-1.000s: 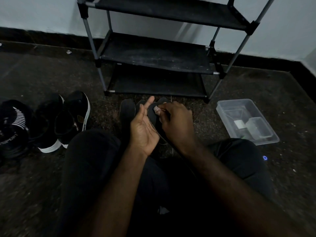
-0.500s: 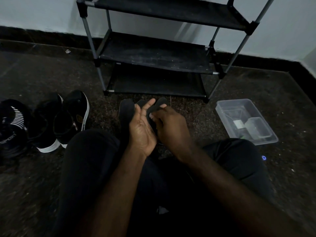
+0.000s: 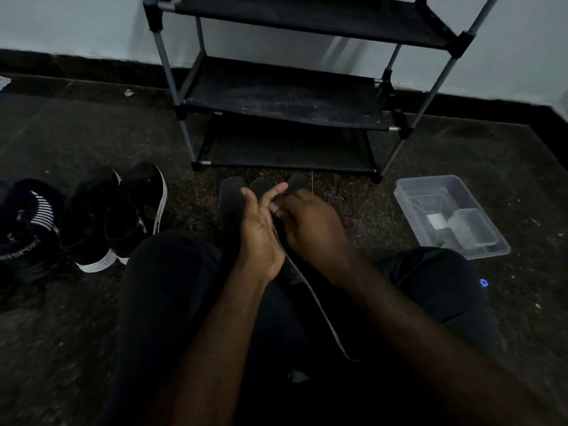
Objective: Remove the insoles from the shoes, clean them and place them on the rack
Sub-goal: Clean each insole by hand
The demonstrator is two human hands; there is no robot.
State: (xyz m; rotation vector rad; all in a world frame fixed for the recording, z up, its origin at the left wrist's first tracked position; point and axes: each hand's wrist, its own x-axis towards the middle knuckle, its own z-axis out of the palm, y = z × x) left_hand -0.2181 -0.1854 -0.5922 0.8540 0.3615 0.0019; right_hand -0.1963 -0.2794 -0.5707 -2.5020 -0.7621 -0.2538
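Observation:
I sit on the floor with a dark insole (image 3: pixel 297 180) held upright between my hands, seen almost edge-on, its thin edge running down toward my lap. My left hand (image 3: pixel 261 232) backs it with a flat palm, fingers straight and thumb up. My right hand (image 3: pixel 310 229) is curled against the insole's other face, fingertips pressed to it; something small and pale shows at the fingertips, and I cannot tell what. Two more dark insoles (image 3: pixel 232 195) lie on the floor behind my hands. The black shoe rack (image 3: pixel 276 96) stands just beyond them.
A pair of black shoes with white soles (image 3: pixel 98 229) sits on the floor at the left, beside a darker shoe with white stripes (image 3: pixel 27 229). A clear plastic box (image 3: pixel 451 216) with small items inside is at the right. My dark-trousered knees fill the foreground.
The insole has turned from facing me to nearly edge-on. My right hand has slid slightly down along it, and both hands have closed in together.

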